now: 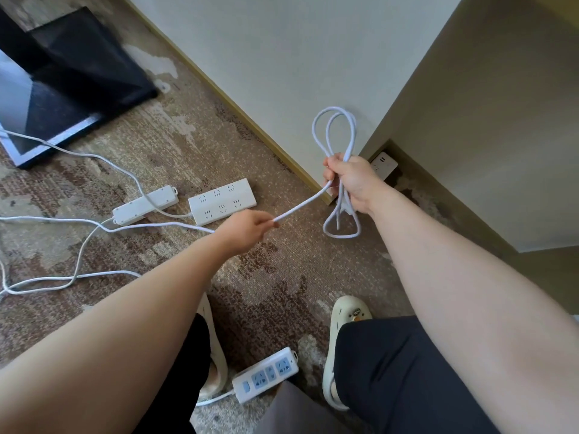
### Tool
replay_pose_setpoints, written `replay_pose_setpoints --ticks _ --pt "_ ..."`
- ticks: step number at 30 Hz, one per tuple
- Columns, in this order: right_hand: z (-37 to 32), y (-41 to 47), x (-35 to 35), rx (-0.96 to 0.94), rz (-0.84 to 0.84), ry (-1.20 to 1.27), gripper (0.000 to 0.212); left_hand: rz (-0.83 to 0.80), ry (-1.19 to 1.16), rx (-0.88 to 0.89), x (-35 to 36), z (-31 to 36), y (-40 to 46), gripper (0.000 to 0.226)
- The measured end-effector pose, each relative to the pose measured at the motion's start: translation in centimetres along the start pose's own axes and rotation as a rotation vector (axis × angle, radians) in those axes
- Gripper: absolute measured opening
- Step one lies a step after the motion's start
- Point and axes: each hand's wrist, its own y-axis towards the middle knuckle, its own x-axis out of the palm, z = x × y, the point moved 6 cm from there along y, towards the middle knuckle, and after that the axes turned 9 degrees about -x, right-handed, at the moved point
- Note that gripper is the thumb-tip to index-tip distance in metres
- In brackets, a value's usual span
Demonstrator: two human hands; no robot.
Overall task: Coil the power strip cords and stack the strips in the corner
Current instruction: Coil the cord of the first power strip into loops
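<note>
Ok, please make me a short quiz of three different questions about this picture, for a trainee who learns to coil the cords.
1. True or false: the right hand grips a bundle of cord loops.
2. What does the left hand do? A) rests on the carpet B) pinches the straight cord that runs to the right hand C) holds a power strip
3. Fill in: the strip with blue sockets lies on the carpet between the person's two ____.

Key:
1. True.
2. B.
3. Slippers; the right slipper shows well, the left slipper only partly.
</note>
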Motion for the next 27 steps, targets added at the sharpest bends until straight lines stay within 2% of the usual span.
replay_pose_setpoints --ticks 4,7,12,16,20,24,27 --pt "0.0 0.0 1.7 0.015 -0.064 0.084 0.014 -0.080 0.180 0.125 3.6 2.4 -0.9 0.023" --pt "-0.1 0.0 2.0 -0.012 -0.043 0.059 0.015 -0.072 0.197 0.179 5.5 3.9 -1.2 0.024" --pt "0.0 0.0 0.2 -0.054 0.018 -0.030 0.018 -0.058 0.149 0.108 4.2 1.8 -0.6 0.025" --pt "-0.3 0.5 -1.3 -0.072 0.062 -0.179 0.020 -0.109 0.287 -0.038 2.0 -4.2 -0.2 0.029" --pt "-0.3 0.8 -2.0 -0.114 0.064 -0.266 0.020 -0.049 0.405 -0.165 -0.8 -8.2 -0.4 0.029" --pt "-0.4 0.7 -0.2 -0.164 -0.022 -0.295 0.017 -0.071 0.570 0.037 0.9 -2.9 -0.6 0.020" --pt "-0.4 0.5 1.6 -0.173 -0.097 -0.358 0.018 -0.040 0.566 0.232 3.3 2.3 -1.2 0.022"
